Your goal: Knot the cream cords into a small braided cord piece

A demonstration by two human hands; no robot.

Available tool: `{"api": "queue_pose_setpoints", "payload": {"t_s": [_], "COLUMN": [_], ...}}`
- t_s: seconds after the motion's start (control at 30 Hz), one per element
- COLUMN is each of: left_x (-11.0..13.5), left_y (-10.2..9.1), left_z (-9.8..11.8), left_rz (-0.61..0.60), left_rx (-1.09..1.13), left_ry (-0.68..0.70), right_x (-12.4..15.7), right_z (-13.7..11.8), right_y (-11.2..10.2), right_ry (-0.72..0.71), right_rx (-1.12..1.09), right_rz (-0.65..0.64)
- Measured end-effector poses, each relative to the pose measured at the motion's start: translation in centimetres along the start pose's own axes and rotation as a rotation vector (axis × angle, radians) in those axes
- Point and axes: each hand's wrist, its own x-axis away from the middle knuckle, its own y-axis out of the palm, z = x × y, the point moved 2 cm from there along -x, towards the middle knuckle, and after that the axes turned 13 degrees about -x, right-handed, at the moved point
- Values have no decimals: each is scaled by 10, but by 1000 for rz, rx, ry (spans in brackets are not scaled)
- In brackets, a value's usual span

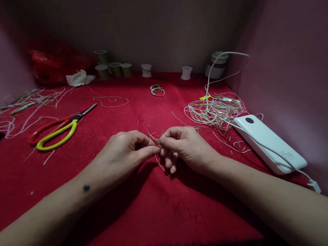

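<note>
Both hands meet over the middle of the red cloth. Thumb and finger of my left hand pinch a thin green-brown cord from the left. From the right, my right hand pinches the same cord close by, its lower fingers curled underneath. A small knotted part of the cord shows between the fingertips. Short loose ends stick up above it, and a loop hangs below. The fingers hide much of the knotted part.
Scissors with red and yellow handles lie at left, near tangled white cords. A braided cord bracelet lies beyond my hands. Thread spools stand at the back. At right are a cord heap and a white power bank.
</note>
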Motion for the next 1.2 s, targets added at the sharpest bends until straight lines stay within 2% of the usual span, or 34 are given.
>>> {"api": "queue_pose_setpoints", "payload": {"t_s": [0.17, 0.37, 0.67, 0.77, 0.93, 1.0, 1.1, 1.2], "left_x": [1, 1, 4, 4, 2, 1, 2, 2], "left_y": [4, 3, 5, 2, -6, -7, -5, -3], "left_z": [3, 5, 10, 8, 1, -2, -3, -2], "left_rz": [62, 132, 201, 179, 170, 129, 13, 10], "left_rx": [-106, -173, -249, -193, -144, -74, 26, -24], "left_ry": [49, 37, 121, 120, 32, 15, 27, 74], "right_x": [0, -1, 0, 1, 2, 2, 1, 1], "right_z": [0, 0, 0, 0, -1, -1, -1, 0], "right_y": [0, 0, 0, 1, 0, 0, -1, -2], "right_ry": [-14, -2, 19, 3, 10, 5, 4, 6], "right_rx": [-27, -56, 19, 28, -2, -24, -36, -30], "right_rz": [-13, -23, -47, -24, -11, -8, -9, -26]}}
